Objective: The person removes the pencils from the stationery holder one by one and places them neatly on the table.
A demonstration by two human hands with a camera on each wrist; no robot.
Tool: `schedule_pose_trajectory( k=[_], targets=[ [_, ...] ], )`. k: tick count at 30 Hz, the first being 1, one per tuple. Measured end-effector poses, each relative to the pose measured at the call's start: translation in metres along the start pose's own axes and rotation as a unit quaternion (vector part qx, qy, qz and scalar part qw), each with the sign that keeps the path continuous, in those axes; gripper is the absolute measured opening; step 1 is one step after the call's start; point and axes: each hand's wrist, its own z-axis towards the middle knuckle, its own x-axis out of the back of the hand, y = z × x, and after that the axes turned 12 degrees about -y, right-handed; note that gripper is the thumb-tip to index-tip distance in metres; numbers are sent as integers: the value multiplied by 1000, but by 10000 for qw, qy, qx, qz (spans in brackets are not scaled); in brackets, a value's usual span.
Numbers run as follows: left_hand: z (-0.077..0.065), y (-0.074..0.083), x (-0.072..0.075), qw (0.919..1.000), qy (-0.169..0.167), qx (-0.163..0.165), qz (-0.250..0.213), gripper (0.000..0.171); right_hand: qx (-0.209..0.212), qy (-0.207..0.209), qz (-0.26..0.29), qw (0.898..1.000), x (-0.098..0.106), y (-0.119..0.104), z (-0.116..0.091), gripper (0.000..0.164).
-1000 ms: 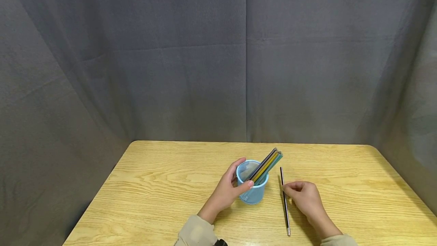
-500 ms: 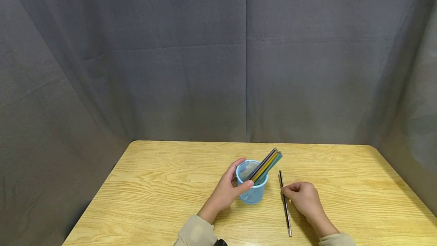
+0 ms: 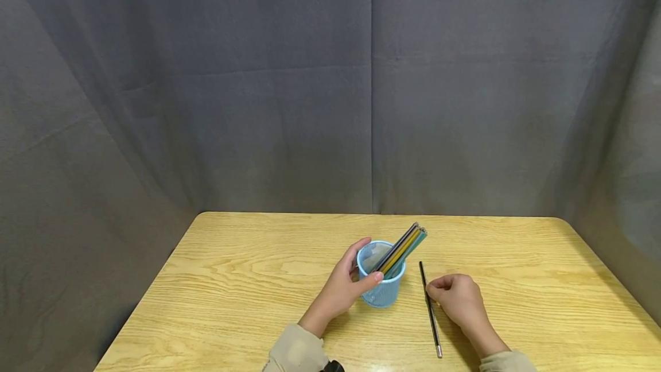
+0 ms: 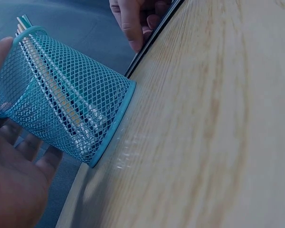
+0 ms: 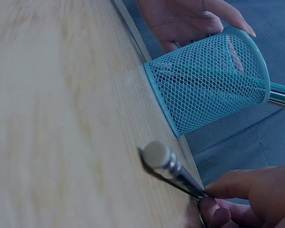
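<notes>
A light-blue mesh pencil cup (image 3: pixel 382 294) stands on the table with several pencils (image 3: pixel 400 248), dark, yellow and green, leaning to the right in it. My left hand (image 3: pixel 338 291) holds the cup from its left side, thumb over the near rim and fingers around the far side. To the right of the cup, a dark pencil (image 3: pixel 432 321) lies low over the wood, its white eraser end toward me. My right hand (image 3: pixel 459 300) pinches this pencil near its middle between thumb and fingertips. In the right wrist view the eraser (image 5: pixel 156 154) points toward the camera.
The wooden table (image 3: pixel 248 280) has rounded far corners. Grey curtains (image 3: pixel 289 102) hang behind it and at both sides. Beige sleeves (image 3: pixel 298 350) cover the forearms, and a small black object (image 3: pixel 334 366) shows by the left cuff.
The dark pencil has slid slightly toward me, its far tip lower and a little left in the head view. My right hand shifts barely left with it; the left hand and cup stay put.
</notes>
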Motion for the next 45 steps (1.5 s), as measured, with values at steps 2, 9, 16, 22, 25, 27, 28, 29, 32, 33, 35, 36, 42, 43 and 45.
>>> schedule_pose_trajectory(
  k=[2, 9, 16, 22, 25, 27, 28, 29, 32, 33, 35, 36, 42, 43, 45],
  targets=[
    [0, 0, 0, 10000, -1, 10, 1, 68, -11, -5, 15, 10000, 0, 0, 0, 12],
    [0, 0, 0, 10000, 11, 50, 17, 69, -4, 60, 7, 10000, -1, 1, -1, 14],
    [-1, 1, 0, 10000, 19, 80, 8, 68, -13, 31, 148, 9999, 0, 0, -2, 18],
    [-1, 0, 0, 10000, 18, 76, 5, 68, -70, 26, 540, 9985, 1, -2, -3, 20],
    [-1, -1, 0, 10000, 18, 58, 23, 68, -91, 7, 705, 9975, 2, -4, -3, 20],
    [0, 0, 0, 10000, 16, 49, 30, 68, -96, -9, 812, 9966, 2, -5, -2, 20],
    [0, 0, 0, 10000, 14, 45, 29, 69, -88, -12, 855, 9963, 2, -5, -2, 20],
    [0, 0, 0, 10000, 14, 34, 31, 69, -78, -16, 893, 9960, 2, -5, -2, 20],
    [0, 0, 0, 10000, 15, 9, 32, 71, -79, -46, 1026, 9947, 3, -6, -2, 20],
    [0, 0, 0, 10000, 15, 10, 29, 71, -84, -59, 1060, 9943, 3, -6, -2, 20],
    [0, 1, 0, 10000, 20, 9, 24, 71, -107, -89, 1135, 9934, 4, -7, -3, 20],
    [0, 0, 0, 10000, 24, 13, 28, 71, -118, -96, 1162, 9931, 4, -7, -3, 21],
    [0, 0, 1, 9999, 60, 31, 120, 68, -65, -73, 1105, 9938, 8, -11, -5, 22],
    [-1, 0, 1, 9999, 59, 29, 125, 68, -48, -65, 1091, 9940, 8, -12, -6, 22],
    [-1, 0, 1, 9999, 61, 31, 135, 67, -16, -47, 1100, 9939, 9, -14, -6, 21]
  ],
)
